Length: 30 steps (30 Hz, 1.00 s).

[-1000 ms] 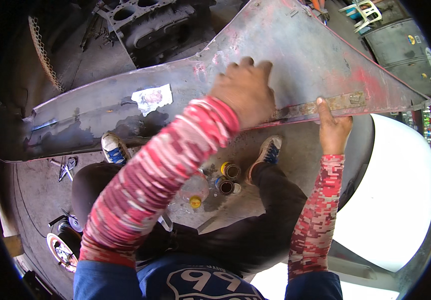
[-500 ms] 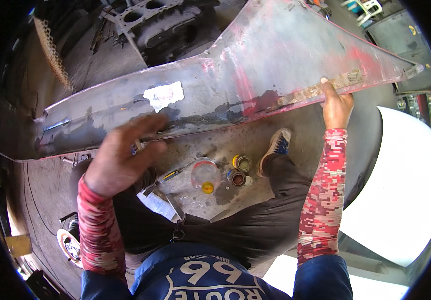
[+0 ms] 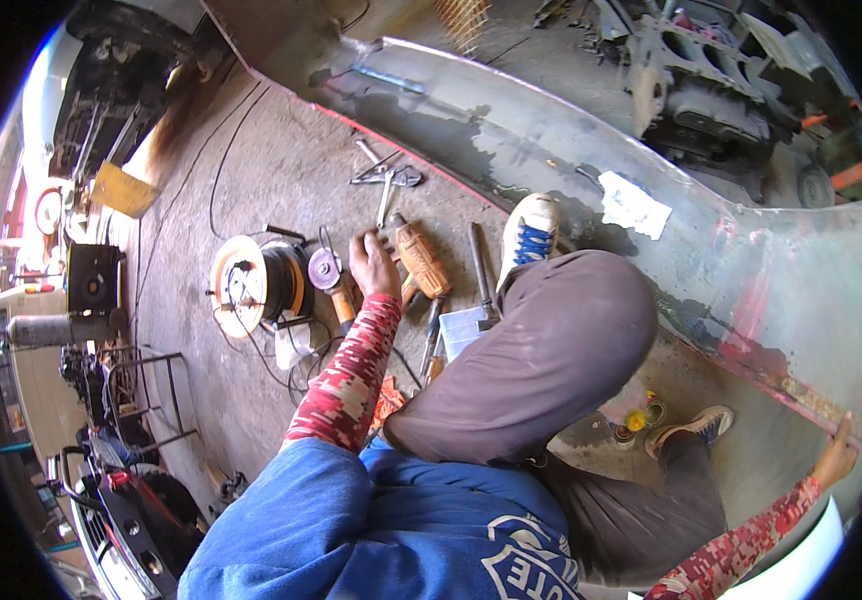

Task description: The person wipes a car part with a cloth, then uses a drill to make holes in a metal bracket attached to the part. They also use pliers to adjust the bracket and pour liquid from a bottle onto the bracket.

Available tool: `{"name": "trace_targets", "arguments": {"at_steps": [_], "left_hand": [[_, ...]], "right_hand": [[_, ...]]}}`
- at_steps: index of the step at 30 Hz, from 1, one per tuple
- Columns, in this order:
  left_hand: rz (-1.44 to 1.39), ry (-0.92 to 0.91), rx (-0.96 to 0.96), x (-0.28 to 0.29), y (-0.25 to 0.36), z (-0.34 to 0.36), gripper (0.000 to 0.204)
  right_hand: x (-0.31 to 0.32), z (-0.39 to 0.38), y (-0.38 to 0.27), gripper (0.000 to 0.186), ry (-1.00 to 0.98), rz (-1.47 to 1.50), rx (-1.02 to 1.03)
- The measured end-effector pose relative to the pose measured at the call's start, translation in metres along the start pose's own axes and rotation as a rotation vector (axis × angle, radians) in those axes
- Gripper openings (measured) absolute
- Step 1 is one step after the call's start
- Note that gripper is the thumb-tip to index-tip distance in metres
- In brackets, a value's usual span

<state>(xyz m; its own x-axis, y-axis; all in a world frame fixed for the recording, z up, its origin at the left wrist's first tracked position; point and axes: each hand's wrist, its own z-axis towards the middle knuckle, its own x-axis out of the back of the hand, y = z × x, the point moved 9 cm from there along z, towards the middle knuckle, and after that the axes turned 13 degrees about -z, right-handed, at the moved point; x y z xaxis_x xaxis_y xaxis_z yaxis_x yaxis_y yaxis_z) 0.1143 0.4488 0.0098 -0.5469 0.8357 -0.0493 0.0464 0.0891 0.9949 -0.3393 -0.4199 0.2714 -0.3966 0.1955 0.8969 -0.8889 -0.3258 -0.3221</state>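
Orange drill [image 3: 421, 258] under my left hand [image 3: 373, 264], fingers curled on it; right hand [image 3: 835, 458] grips the metal panel [image 3: 751, 270] edge; small tins [image 3: 641, 415] between.

1 white paper label [image 3: 634, 205], roughly rectangular with torn, curling edges, is stuck on the grey metal panel [image 3: 511, 130] at about 1 o'clock, just beyond the toe of the white and blue shoe [image 3: 529, 232]. 1 flat yellow rectangular card or box [image 3: 124, 190] leans near the floor's edge at about 10 o'clock. 1 round white disc with a red rim [image 3: 48, 211], like a sign or dial, stands at 9 o'clock; its face is too small to tell.
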Motion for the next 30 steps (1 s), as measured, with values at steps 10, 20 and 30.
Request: {"name": "trace_targets", "arguments": {"at_steps": [10, 20, 30], "left_hand": [[0.903, -0.573, -0.280, 0.053, -0.134, -0.023, 0.075], [1.309, -0.673, 0.082, -0.054, -0.229, -0.032, 0.063], [0.458, -0.367, 0.077, -0.014, -0.149, -0.001, 0.052]], "right_hand": [[0.010, -0.024, -0.012, 0.057, -0.046, 0.075, -0.119], [0.026, -0.070, -0.089, 0.038, 0.041, 0.401, -0.169], [0.028, -0.068, -0.103, 0.033, 0.021, 0.407, -0.102]]}}
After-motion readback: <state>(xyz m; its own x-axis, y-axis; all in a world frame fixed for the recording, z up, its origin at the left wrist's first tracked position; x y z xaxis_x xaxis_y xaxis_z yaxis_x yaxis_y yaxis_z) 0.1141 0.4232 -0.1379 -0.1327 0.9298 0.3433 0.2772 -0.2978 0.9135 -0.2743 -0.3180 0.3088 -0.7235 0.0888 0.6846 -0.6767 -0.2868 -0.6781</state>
